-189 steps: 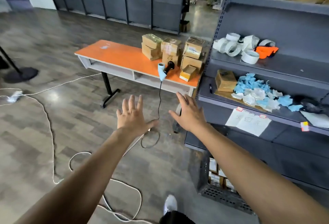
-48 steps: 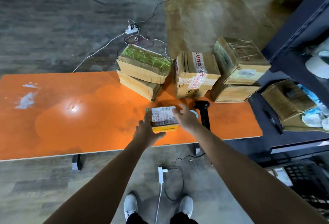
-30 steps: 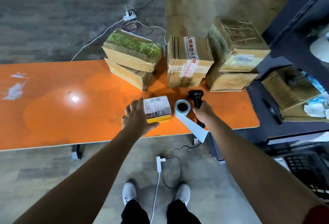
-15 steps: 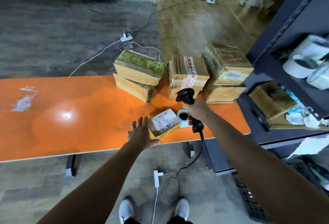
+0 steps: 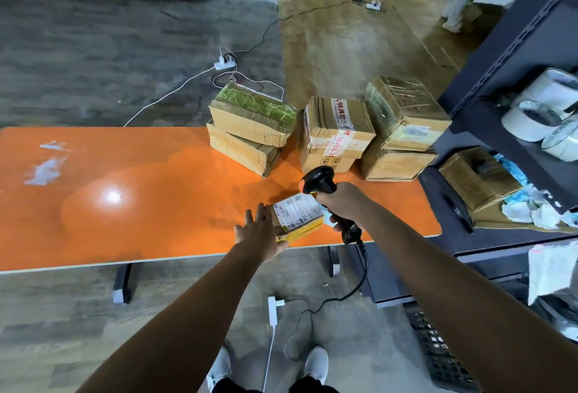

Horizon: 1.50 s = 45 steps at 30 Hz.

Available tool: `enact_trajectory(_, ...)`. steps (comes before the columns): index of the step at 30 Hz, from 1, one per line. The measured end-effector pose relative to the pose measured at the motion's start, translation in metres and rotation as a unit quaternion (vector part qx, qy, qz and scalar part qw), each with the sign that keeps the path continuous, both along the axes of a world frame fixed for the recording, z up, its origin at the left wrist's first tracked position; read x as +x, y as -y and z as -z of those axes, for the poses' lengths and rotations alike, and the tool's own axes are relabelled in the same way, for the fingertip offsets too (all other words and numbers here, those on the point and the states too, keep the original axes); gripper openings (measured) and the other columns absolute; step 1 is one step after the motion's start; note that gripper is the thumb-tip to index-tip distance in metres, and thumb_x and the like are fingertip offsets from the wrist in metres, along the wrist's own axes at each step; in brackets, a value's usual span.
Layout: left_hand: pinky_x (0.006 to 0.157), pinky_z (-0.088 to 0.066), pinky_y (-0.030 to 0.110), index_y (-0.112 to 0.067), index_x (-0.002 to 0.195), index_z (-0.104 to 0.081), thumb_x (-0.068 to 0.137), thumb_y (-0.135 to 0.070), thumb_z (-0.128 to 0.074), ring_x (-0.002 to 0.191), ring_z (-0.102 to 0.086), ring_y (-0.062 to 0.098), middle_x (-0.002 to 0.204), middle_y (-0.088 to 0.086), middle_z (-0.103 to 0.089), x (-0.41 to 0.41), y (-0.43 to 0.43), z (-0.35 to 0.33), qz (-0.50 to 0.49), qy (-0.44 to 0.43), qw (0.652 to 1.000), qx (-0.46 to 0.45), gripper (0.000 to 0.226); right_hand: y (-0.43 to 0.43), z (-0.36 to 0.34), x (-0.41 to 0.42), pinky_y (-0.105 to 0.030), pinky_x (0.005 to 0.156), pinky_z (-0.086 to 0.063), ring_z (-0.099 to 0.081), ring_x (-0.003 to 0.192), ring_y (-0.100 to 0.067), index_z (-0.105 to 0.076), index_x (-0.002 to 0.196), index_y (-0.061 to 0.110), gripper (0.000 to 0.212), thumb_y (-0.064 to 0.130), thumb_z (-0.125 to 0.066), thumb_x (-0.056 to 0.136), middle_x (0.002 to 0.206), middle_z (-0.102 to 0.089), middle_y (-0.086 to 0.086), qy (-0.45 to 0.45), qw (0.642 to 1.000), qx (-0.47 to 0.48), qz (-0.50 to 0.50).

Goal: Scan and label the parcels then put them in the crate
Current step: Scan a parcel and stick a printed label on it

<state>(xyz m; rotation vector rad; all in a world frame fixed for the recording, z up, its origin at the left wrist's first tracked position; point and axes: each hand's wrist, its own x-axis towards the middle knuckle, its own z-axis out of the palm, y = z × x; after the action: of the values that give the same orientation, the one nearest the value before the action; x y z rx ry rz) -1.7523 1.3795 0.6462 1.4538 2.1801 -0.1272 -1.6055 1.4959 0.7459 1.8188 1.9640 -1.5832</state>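
A small yellow parcel [image 5: 297,216] with a white barcode label on top lies near the front edge of the orange table [image 5: 140,186]. My left hand [image 5: 261,233] rests flat against its left side, fingers spread, thumb under its front corner. My right hand [image 5: 342,203] grips a black handheld scanner [image 5: 322,183], its head raised just behind and above the parcel. A blue label roll is mostly hidden behind my right hand. Several taped cardboard parcels [image 5: 336,139] are stacked at the table's back right. A black crate [image 5: 438,352] sits on the floor at lower right.
A dark metal shelf unit [image 5: 513,58] stands right of the table, holding tape rolls [image 5: 544,105], a cardboard box [image 5: 478,177] and crumpled blue and white paper. Cables and a power strip [image 5: 223,62] lie on the floor. The scanner cord [image 5: 356,283] hangs below the table edge.
My right hand went from the parcel to the scanner, lifted it off the table and brought it over the parcel. My left hand has stayed against the parcel's left side.
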Motion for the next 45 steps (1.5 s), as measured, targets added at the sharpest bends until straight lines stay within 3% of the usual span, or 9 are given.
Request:
enact_trajectory(7,0.112,-0.029,0.054,-0.01,0.154,0.007,0.09,-0.059,-0.054,0.149,-0.003,0.035,0.163,0.006,0.007,0.005,-0.002,-0.001,-0.009,-0.003,1.0,-0.008,0.101,0.002,-0.009,0.001,-0.033,0.055,-0.049,-0.054,0.062,-0.029,-0.055,0.088,0.003,0.02,0.022,-0.057,0.085,0.07,-0.051,-0.011,-0.009,1.0,-0.016,0.004)
enact_trajectory(16,0.113,-0.029,0.053,-0.008,0.154,0.007,0.089,-0.057,-0.056,0.149,-0.004,0.034,0.163,0.009,0.006,0.009,-0.006,-0.006,-0.018,-0.01,1.0,-0.012,0.103,-0.005,-0.021,0.009,-0.032,0.054,-0.048,-0.053,0.056,-0.024,-0.054,0.085,0.003,0.019,0.022,-0.055,0.087,0.073,-0.05,-0.009,-0.036,0.999,-0.026,-0.001)
enact_trajectory(26,0.106,-0.039,0.048,-0.005,0.153,0.001,0.083,-0.059,-0.063,0.141,-0.022,0.033,0.156,0.013,-0.014,0.017,-0.021,-0.012,-0.02,-0.052,0.998,-0.003,0.109,-0.029,0.002,0.027,-0.036,0.058,-0.051,-0.056,0.06,-0.029,-0.058,0.087,0.003,0.018,0.022,-0.056,0.087,0.073,-0.052,-0.013,-0.05,0.998,-0.021,0.025)
enact_trajectory(31,0.101,-0.042,0.044,-0.005,0.152,-0.005,0.089,-0.055,-0.058,0.134,-0.03,0.031,0.149,0.011,-0.024,0.017,-0.035,-0.008,-0.01,-0.098,0.995,0.007,0.097,-0.059,0.036,0.047,-0.043,0.067,-0.05,-0.052,0.065,-0.028,-0.051,0.078,0.005,0.016,0.015,-0.054,0.09,0.068,-0.05,-0.013,-0.026,0.997,0.046,0.064)
enact_trajectory(33,0.1,-0.043,0.043,-0.006,0.152,-0.007,0.089,-0.056,-0.057,0.134,-0.031,0.03,0.148,0.01,-0.025,0.013,-0.041,-0.006,-0.004,-0.118,0.993,0.012,0.094,-0.071,0.053,0.057,-0.039,0.063,-0.047,-0.052,0.061,-0.027,-0.05,0.075,0.007,0.015,0.011,-0.053,0.089,0.065,-0.052,-0.012,-0.015,0.995,0.06,0.075)
enact_trajectory(36,0.1,-0.042,0.043,-0.007,0.152,-0.007,0.09,-0.055,-0.057,0.135,-0.029,0.03,0.149,0.01,-0.023,0.005,-0.051,-0.004,-0.011,-0.13,0.991,0.013,0.093,-0.085,0.076,0.067,-0.026,0.054,-0.038,-0.049,0.058,-0.022,-0.048,0.077,0.009,0.013,0.011,-0.055,0.087,0.067,-0.052,-0.007,0.036,0.995,0.078,0.051)
enact_trajectory(40,0.106,-0.039,0.046,-0.008,0.153,-0.003,0.087,-0.052,-0.062,0.141,-0.021,0.031,0.153,0.01,-0.018,-0.004,-0.062,-0.004,-0.006,-0.135,0.991,0.02,0.099,-0.096,0.1,0.069,-0.028,0.051,-0.035,-0.047,0.061,-0.019,-0.048,0.089,0.008,0.01,0.011,-0.057,0.087,0.071,-0.048,-0.005,0.066,0.996,0.066,0.017)
enact_trajectory(45,0.116,-0.024,0.051,-0.011,0.154,0.005,0.086,-0.057,-0.062,0.149,-0.003,0.034,0.161,0.01,0.0,0.006,-0.068,-0.003,0.021,-0.152,0.988,0.021,0.106,-0.098,0.114,0.066,-0.037,0.067,-0.044,-0.056,0.082,-0.029,-0.049,0.108,0.007,0.021,0.018,-0.058,0.093,0.088,-0.054,-0.009,0.041,0.996,0.078,0.016)
